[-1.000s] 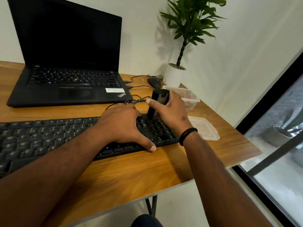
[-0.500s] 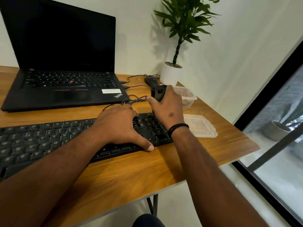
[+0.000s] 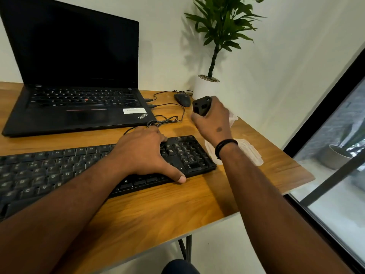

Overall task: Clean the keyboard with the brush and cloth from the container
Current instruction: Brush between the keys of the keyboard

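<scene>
A black keyboard [image 3: 59,171] lies across the wooden desk near its front edge. My left hand [image 3: 144,153] rests flat on its right part, thumb at the front rim. My right hand [image 3: 214,121] grips a black brush [image 3: 201,105] by its handle, lifted above the desk behind the keyboard's right end; its bristles are hidden. The clear plastic container [image 3: 234,116] sits just behind that hand, mostly covered by it. Its clear lid [image 3: 252,153] lies right of the keyboard, under my wrist. I see no cloth.
An open black laptop [image 3: 79,91] stands behind the keyboard. A black mouse [image 3: 182,99] and its coiled cable [image 3: 164,121] lie right of it. A potted plant [image 3: 207,86] stands at the back right corner. The desk's right edge [image 3: 296,171] borders a window.
My right hand has lifted the brush off the keyboard's number pad and carried it back and right, toward the container. My left hand has stayed on the keys.
</scene>
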A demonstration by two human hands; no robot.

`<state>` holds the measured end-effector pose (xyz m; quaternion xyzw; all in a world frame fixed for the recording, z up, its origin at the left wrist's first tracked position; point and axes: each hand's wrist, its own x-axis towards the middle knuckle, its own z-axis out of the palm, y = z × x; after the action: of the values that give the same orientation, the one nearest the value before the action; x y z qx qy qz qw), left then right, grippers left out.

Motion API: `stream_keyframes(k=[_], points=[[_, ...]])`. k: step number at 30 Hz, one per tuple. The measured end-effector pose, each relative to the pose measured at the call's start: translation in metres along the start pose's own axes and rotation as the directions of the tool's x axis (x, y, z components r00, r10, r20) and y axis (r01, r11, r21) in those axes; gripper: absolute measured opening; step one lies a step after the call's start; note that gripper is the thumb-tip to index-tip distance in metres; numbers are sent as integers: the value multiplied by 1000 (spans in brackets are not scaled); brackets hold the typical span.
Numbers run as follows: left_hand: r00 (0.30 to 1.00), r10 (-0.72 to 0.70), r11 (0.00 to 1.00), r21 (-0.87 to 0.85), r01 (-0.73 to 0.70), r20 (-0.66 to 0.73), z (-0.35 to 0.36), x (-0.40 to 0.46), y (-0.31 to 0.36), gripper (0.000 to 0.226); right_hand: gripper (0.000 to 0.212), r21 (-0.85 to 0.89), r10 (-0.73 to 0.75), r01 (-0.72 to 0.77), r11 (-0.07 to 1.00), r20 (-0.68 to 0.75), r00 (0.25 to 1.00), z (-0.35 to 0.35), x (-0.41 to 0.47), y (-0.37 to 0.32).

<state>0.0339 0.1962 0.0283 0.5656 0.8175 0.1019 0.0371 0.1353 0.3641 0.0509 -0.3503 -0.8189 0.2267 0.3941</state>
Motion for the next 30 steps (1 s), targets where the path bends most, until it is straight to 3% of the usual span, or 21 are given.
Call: stream_keyframes(k=[2,4,7,10,12,16,18,24,30], points=[[1000,1,1000,-1,-1,8,0,0,0,135,39,311,113,-83,947,-80,990,-5,7,1],[1000,-7,1000,-5,7,12,0,1,0,138,34,631,225,-128,765,-76,971,-9,9,-1],[1000,-11,1000,-8,11,9,1,1,-1,138,10,798,206,-127,589,4,979,-10,7,0],[1000,-6,1000,-3,6,10,1,1,-1,138,8,780,98,-128,613,86,991,5,-3,10],[1000,-9,1000,-4,9,14,1,2,-2,139,24,726,59,-123,677,113,992,12,-7,16],[1000,-10,1000,7,10,24,1,2,-2,141,28,667,35,-20,744,-10,999,7,-4,29],[1000,-8,1000,12,8,26,1,1,-1,142,26,697,56,-16,717,-34,998,3,-4,31],[1000,-8,1000,17,7,29,-2,1,2,141,36,793,-21,-90,603,129,991,4,-15,12],[999,-2,1000,27,1,33,-1,1,1,138,36,643,-94,-155,750,335,937,9,-13,16]])
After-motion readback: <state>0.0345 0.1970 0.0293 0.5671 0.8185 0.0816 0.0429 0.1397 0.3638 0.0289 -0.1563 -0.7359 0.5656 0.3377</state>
